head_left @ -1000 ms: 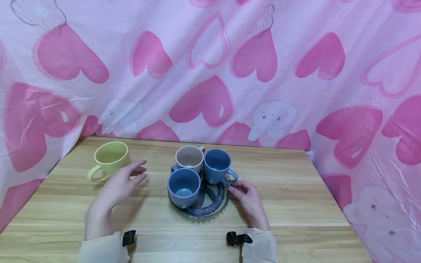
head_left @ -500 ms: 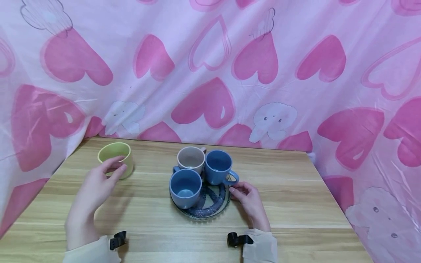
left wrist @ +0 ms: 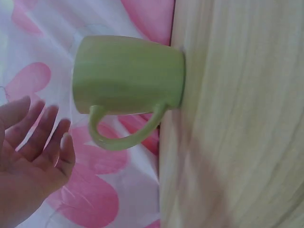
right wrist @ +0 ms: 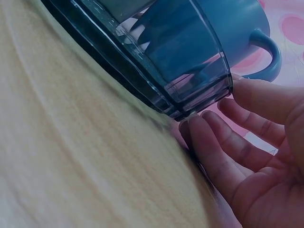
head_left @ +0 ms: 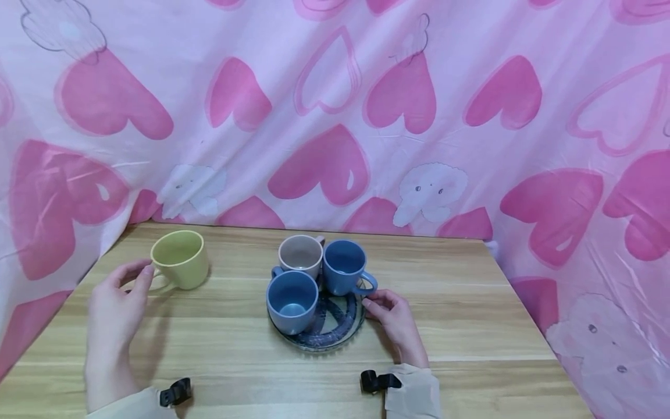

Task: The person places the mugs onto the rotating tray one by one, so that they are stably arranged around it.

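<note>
A yellow-green mug point(head_left: 184, 269) stands upright at the table's back left, its handle point(left wrist: 126, 142) pointing towards my left hand point(head_left: 113, 314). In the left wrist view, this hand's fingers point(left wrist: 45, 130) are loosely bent and apart from the handle, with nothing held. My right hand point(head_left: 396, 323) pinches the right rim of a round glass tray point(head_left: 342, 336), thumb above and fingers below. A grey-blue mug point(head_left: 292, 311) and a darker blue mug point(head_left: 342, 276) stand on the tray. Behind them is a beige mug point(head_left: 300, 251), its lower part hidden.
The wooden table point(head_left: 235, 355) bears everything. A pink heart-patterned cloth point(head_left: 324, 169) hangs along its back and sides. Black straps point(head_left: 175, 393) sit around both sleeve cuffs.
My left hand has moved left, passing in front of the green mug to its handle side. The right hand stays at the tray's rim, and the mugs have kept their places.
</note>
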### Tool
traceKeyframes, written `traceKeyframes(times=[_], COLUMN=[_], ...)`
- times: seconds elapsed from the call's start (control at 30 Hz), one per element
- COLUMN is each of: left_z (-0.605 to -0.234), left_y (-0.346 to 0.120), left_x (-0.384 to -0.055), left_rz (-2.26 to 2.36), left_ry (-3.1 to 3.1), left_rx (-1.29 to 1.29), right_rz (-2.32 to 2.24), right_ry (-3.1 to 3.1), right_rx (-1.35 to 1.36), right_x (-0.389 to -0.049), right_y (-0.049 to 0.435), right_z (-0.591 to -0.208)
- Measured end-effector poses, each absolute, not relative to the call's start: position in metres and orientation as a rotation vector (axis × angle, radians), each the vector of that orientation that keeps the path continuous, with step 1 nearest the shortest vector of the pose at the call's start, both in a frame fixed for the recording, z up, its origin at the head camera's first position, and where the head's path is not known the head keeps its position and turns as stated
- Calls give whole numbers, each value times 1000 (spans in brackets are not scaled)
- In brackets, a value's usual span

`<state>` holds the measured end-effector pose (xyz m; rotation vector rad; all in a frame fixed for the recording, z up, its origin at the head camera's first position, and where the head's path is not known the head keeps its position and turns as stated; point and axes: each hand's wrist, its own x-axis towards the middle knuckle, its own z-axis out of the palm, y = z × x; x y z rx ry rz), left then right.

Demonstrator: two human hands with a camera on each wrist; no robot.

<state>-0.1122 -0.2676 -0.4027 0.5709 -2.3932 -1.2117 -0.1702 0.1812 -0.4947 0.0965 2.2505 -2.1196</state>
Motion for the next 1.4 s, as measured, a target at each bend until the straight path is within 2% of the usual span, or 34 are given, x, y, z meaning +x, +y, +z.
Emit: traceKeyframes(times=[0.1,0.33,0.6,1.0,1.4], left_z=[-407,-419,-431,-431,-432], left_y=[-269,-277,-285,-286,-281], left_x=[-112,-114,-115,-116,-118], left_rz=[-1243,-1277,-1266,-1167,-1254], left_ry=[-2383,-2489,-2518,-2655,-2652], left_rx=[647,544,557,555,574], right_rz=[-2125,-2117,-2111,-2095,-2099], right_ry=[2236,2253,2242,2199,2218], right_rx=[106,94,100,112,103], right_x=[-170,-170,-168,-170,-169], right_y=[181,180,179,180,182], right_z=[-494,-494,-488,-490,-494])
